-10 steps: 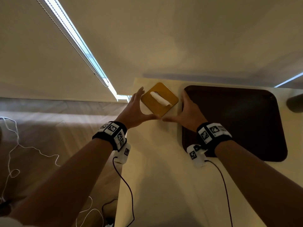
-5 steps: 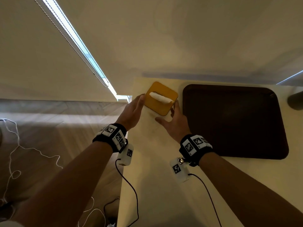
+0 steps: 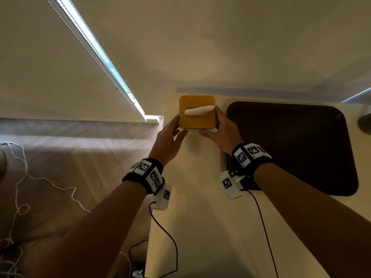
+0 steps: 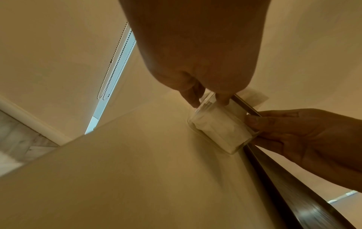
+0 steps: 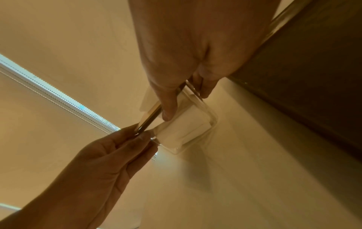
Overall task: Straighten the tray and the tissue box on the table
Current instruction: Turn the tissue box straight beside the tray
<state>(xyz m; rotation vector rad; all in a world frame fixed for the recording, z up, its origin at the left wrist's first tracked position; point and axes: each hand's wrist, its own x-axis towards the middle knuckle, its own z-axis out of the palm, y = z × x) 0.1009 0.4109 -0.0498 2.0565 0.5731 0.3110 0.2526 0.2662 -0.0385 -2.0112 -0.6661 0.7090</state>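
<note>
The tissue box (image 3: 195,122), a clear case with a yellow lid and a white tissue sticking out, stands at the far left corner of the cream table (image 3: 200,217). Its sides run parallel to the table edges. My left hand (image 3: 170,135) grips its near left corner, thumb on the near face. My right hand (image 3: 222,133) grips the near right corner the same way. In the wrist views the clear case (image 4: 217,127) (image 5: 186,128) rests on the table between both hands. The dark brown tray (image 3: 291,147) lies just right of the box, its edges in line with the table.
A dark round object (image 3: 365,123) sits at the table's far right, beyond the tray. The table's left edge (image 3: 154,197) drops to a wooden floor with loose white cables (image 3: 20,177). A wall with a window blind rises right behind the table.
The tissue box has turned from a diamond stance to square with the table edges and moved slightly towards the wall. Both hands moved from flat touches to gripping its near corners.
</note>
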